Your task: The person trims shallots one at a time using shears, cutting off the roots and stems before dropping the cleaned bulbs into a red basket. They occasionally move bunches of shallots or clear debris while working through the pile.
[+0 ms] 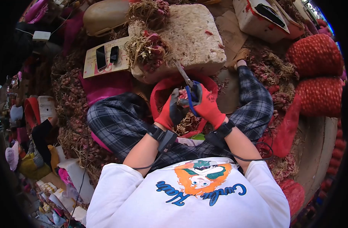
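My right hand (pixel 210 105), in a red and grey work glove, is closed round the blue handles of a pair of scissors (pixel 190 99). Their metal blades point up and away from me, toward the foam block. Beside it, my left hand (pixel 171 110), gloved alike, is wrapped round pinkish shallots (pixel 183 94), partly hidden by its fingers and the scissors. Both hands are held over a red-rimmed basket (pixel 155 99) between my knees, with dry stalks and roots inside. Two bunches of shallots (pixel 149 47) with dry tops lie on the white foam block (pixel 193 34) ahead.
Two dark phones (pixel 101 57) rest on a board left of the block. Loose shallots (pixel 73 95) are heaped along my left. On the right are stuffed red net sacks (pixel 314 57), more shallots and a white foam box (pixel 259 21). Cables run from both wrist straps.
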Demonstrator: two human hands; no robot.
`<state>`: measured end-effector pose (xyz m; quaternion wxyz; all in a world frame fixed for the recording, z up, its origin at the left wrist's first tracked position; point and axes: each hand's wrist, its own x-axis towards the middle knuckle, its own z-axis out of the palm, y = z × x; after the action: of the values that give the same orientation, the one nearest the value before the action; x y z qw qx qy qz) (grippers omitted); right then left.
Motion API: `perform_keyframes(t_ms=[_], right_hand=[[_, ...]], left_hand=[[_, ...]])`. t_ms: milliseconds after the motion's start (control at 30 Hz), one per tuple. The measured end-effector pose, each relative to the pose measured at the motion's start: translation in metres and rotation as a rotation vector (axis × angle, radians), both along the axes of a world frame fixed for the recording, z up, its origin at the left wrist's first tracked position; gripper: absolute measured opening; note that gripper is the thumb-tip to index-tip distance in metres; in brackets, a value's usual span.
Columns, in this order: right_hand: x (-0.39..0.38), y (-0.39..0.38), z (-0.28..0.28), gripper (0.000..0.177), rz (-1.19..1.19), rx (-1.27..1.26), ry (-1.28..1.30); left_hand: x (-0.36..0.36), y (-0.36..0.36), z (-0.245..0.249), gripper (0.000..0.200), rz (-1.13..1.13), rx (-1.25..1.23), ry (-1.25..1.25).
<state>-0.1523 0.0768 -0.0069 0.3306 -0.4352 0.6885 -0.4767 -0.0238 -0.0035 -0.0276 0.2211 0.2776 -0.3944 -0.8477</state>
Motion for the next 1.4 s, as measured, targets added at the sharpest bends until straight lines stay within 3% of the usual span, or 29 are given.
perform_keyframes(t_ms=[33, 100, 133, 200, 300, 400, 433, 533, 633, 733, 867, 967, 1033, 1133, 1267, 1400], right_hand=[[-0.002, -0.004, -0.002, 0.053, 0.007, -0.009, 0.066], [-0.006, -0.008, -0.007, 0.048, 0.058, -0.019, 0.260], [-0.004, -0.008, -0.007, 0.046, 0.034, -0.014, 0.214], [-0.003, -0.008, -0.008, 0.042, -0.013, -0.006, 0.125], [-0.017, -0.009, -0.028, 0.033, 0.010, -0.117, -0.174], [-0.027, 0.001, -0.001, 0.026, -0.043, 0.160, -0.729], [-0.027, 0.003, -0.003, 0.027, -0.086, 0.081, -0.855], [-0.034, 0.004, -0.014, 0.034, -0.085, -0.044, -0.835], [-0.027, 0.001, 0.003, 0.040, -0.046, -0.200, -0.640], [-0.026, -0.002, 0.017, 0.039, 0.118, -0.134, -0.395], [-0.030, -0.005, 0.001, 0.040, 0.224, -0.001, -0.116], [-0.026, -0.010, 0.009, 0.040, 0.203, 0.046, -0.227], [-0.028, -0.009, 0.007, 0.041, 0.139, 0.007, -0.425], [-0.035, -0.002, -0.003, 0.040, 0.029, -0.049, -1.110], [-0.030, -0.003, 0.016, 0.034, -0.153, -0.036, -0.890], [-0.027, -0.001, 0.017, 0.034, -0.021, 0.038, -0.737]], left_hand=[[-0.002, 0.001, 0.001, 0.033, -0.009, 0.536, 0.080], [0.000, 0.000, 0.002, 0.036, -0.026, 0.371, 0.021], [0.000, 0.000, 0.002, 0.038, -0.033, 0.288, -0.008], [0.012, -0.013, -0.045, 0.034, -0.176, 0.357, -0.006], [0.004, -0.011, -0.041, 0.027, -0.157, 0.407, 0.025], [0.001, -0.008, -0.032, 0.027, -0.128, 0.364, 0.029], [0.001, -0.009, -0.030, 0.028, -0.124, 0.346, 0.022], [-0.001, -0.011, -0.021, 0.031, -0.097, 0.314, -0.003], [-0.001, -0.017, -0.036, 0.032, -0.088, 0.319, -0.122], [0.002, -0.018, -0.045, 0.032, -0.096, 0.038, -0.394], [0.005, -0.005, -0.032, 0.036, 0.022, -0.551, -0.459], [0.005, -0.010, -0.059, 0.033, -0.120, -0.506, -0.305], [0.003, -0.005, -0.040, 0.032, -0.134, -0.204, -0.276], [0.000, -0.017, -0.017, 0.038, -0.358, 0.274, -0.091], [0.007, -0.025, -0.038, 0.050, -0.453, 0.817, -0.010], [0.008, -0.026, -0.036, 0.055, -0.461, 0.910, 0.039]])
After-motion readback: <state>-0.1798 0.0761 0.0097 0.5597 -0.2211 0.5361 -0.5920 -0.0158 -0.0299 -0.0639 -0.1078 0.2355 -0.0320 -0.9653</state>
